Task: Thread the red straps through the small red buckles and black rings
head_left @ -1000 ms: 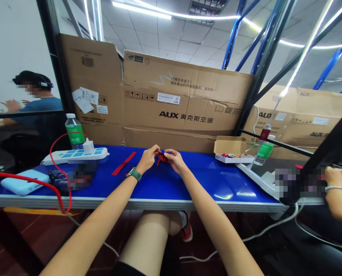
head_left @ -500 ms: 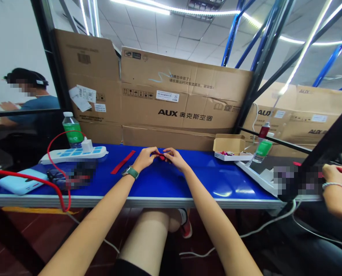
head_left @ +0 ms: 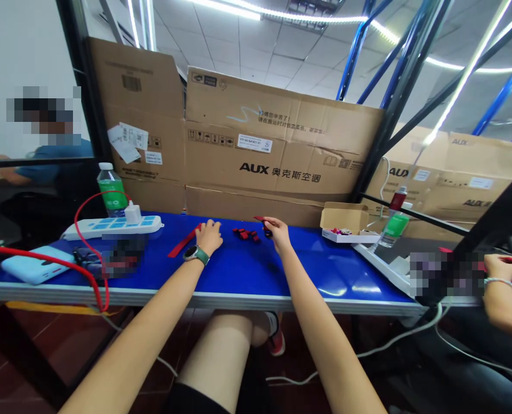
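Observation:
My left hand (head_left: 208, 234) rests on the blue table (head_left: 247, 276) with fingers curled, touching the end of a flat red strip (head_left: 182, 244). My right hand (head_left: 275, 230) is pinched on a small red piece whose tip pokes out at its top. A folded red ribbon piece (head_left: 245, 233) lies on the table between the two hands, touching neither.
A white power strip (head_left: 109, 227) with a charger, a green bottle (head_left: 111, 195) and a red cable (head_left: 89, 253) stand at the left, with a light blue device (head_left: 31, 269). An open small carton (head_left: 345, 223) stands at the right. Cardboard boxes wall the back. Another person's hand (head_left: 501, 267) works at the far right.
My hands, joined on the red ribbon piece, have come apart. The piece now lies on the table; my left hand went left to the red strip, my right hand moved slightly right.

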Tool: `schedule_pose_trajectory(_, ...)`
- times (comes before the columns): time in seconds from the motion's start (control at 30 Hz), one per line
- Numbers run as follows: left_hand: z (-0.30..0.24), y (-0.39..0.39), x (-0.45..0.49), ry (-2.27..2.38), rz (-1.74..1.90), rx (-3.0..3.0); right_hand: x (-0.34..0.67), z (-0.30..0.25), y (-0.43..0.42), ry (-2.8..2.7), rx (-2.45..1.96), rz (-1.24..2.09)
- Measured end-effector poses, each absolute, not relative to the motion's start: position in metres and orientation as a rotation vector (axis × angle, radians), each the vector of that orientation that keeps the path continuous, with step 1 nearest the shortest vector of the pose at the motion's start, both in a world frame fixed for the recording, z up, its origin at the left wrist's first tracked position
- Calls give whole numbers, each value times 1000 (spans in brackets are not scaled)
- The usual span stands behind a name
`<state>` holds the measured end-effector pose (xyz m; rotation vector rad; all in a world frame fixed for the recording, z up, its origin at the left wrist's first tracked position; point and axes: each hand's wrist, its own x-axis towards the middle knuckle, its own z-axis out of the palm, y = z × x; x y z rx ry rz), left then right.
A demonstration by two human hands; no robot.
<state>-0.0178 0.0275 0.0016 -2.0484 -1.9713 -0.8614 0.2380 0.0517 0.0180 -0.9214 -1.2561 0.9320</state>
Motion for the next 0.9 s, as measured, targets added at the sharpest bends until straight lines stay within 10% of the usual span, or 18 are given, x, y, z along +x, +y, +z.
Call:
schedule_pose_trajectory(0.53,14,24,-28,-2293,-611,-2021,236,-4,63,-1819,-1615,140)
schedule_pose_trajectory(0.9,22,14,-8,-1012,-752,-3492,266,2,56,-1983,-1851,-5)
